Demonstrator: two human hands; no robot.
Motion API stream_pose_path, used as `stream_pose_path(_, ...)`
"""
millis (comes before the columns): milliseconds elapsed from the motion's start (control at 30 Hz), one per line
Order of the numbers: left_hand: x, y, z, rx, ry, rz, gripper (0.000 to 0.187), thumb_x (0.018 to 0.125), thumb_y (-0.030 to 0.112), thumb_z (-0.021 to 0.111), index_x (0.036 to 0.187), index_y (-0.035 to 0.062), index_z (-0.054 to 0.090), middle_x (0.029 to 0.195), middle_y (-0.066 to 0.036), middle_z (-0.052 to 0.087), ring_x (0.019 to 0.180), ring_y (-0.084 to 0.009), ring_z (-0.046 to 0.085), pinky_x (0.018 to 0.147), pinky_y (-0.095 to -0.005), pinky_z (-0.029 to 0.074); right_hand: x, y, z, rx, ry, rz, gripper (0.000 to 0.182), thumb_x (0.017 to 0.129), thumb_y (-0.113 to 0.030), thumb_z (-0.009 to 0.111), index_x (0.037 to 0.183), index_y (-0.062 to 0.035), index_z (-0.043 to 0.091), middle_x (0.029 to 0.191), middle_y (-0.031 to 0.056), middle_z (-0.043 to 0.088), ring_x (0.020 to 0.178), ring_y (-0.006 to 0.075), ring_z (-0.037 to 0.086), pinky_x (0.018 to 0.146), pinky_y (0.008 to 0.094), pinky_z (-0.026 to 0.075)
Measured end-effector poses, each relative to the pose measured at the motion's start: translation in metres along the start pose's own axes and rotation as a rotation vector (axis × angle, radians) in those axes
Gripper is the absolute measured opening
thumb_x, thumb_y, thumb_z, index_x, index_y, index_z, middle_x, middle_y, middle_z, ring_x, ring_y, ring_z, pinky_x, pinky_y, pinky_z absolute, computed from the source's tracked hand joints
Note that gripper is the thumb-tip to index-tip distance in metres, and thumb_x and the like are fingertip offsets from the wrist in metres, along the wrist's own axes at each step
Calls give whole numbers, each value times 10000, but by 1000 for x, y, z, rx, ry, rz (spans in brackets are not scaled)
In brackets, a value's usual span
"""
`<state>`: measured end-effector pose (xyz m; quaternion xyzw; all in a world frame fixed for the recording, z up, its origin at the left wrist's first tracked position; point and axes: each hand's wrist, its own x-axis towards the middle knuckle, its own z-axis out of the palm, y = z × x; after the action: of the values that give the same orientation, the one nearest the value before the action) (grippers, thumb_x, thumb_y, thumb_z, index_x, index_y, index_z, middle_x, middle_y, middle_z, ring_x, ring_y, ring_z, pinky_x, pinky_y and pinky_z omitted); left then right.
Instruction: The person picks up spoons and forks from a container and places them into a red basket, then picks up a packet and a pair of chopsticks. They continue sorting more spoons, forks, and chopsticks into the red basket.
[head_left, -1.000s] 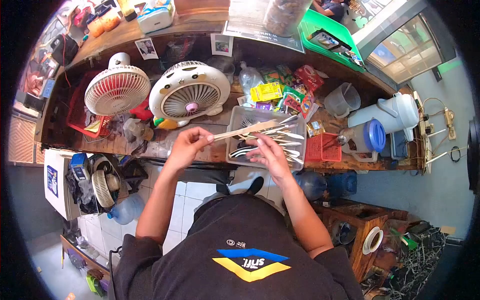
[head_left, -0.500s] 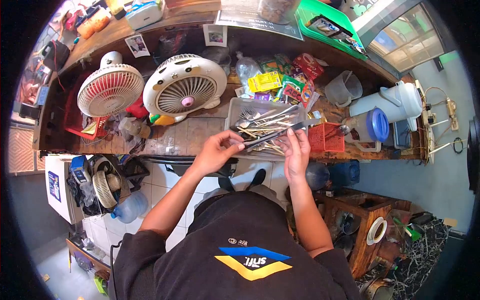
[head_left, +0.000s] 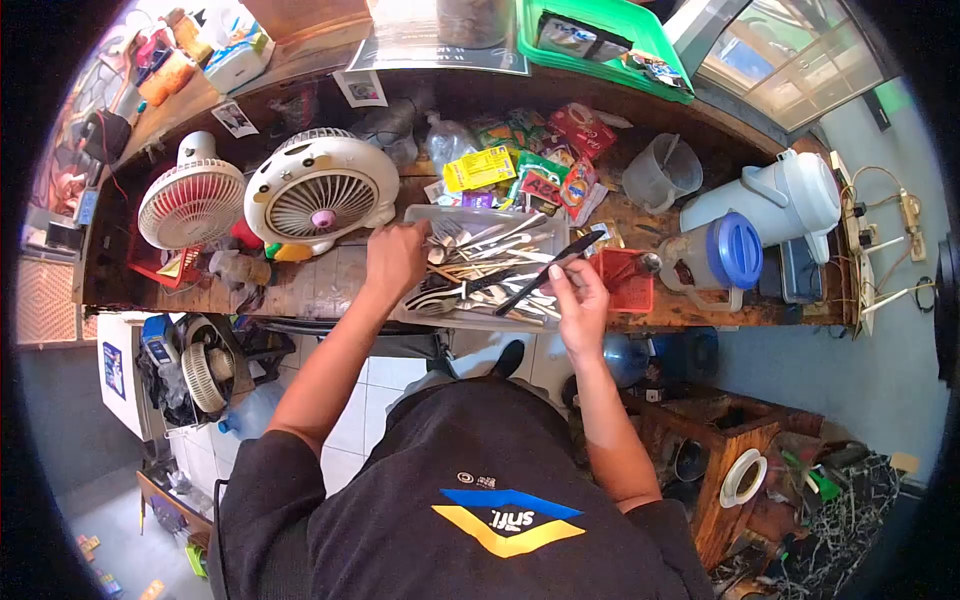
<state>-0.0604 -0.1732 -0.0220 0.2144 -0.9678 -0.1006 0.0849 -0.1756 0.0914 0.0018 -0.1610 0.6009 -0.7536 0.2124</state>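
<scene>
A clear plastic tray (head_left: 412, 312) full of spoons, forks and wooden sticks lies near the front edge of the wooden counter. My right hand (head_left: 580, 297) pinches a black-bladed knife (head_left: 548, 270) slantwise over the tray's right part. My left hand (head_left: 398, 256) is at the tray's left rim, its back to the camera; the fingertips point toward the forks and are hidden, so whether they hold anything cannot be made out. Another knife with a black part (head_left: 462, 291) lies across the cutlery.
Two fans (head_left: 192, 205) (head_left: 322, 196) stand on the left. Behind the tray are colourful sachets (head_left: 480, 169). To the right are a red basket (head_left: 627, 283), a clear bucket (head_left: 661, 172), a blue-lidded pitcher (head_left: 735, 252) and a pale flask (head_left: 780, 200).
My left hand has let go of the knife and moved left to the tray's rim. The knife now tilts more steeply in my right hand. The camera view has shifted.
</scene>
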Motion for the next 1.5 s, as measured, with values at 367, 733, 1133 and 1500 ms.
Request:
stream_pose_path(367,0,20,23,289,-102,34,251,910,185,611,1114,95,727,1061,-157,739,1133,-354,654,1127,-526,350,21,5,-8,-7,-278,116,101,1022,-104,689,1030,-8,657,991,-5,697,923,57,634,824,243,511)
stream_pose_path(733,3,33,31,443,-195,-97,464,899,252,683,1314,45,679,1020,-138,770,1181,-320,628,1182,-556,305,33,15,-7,-25,-357,121,105,1012,-98,697,1064,-12,667,1006,-1,703,938,68,653,837,252,528)
stream_pose_path(1133,-19,28,-21,-124,258,3,110,875,113,709,984,121,718,1009,-68,718,983,-310,695,909,-475,501,18,5,14,-101,-327,93,118,1013,-110,696,1077,-16,660,1045,17,695,961,88,661,857,274,543)
stream_pose_path(1500,-57,13,-87,-613,487,133,278,814,-47,758,1066,69,752,1051,-101,751,949,-294,736,810,-366,584,-1,-3,67,-217,-308,-41,135,1002,-95,706,1084,3,663,1038,46,719,942,111,690,841,272,556)
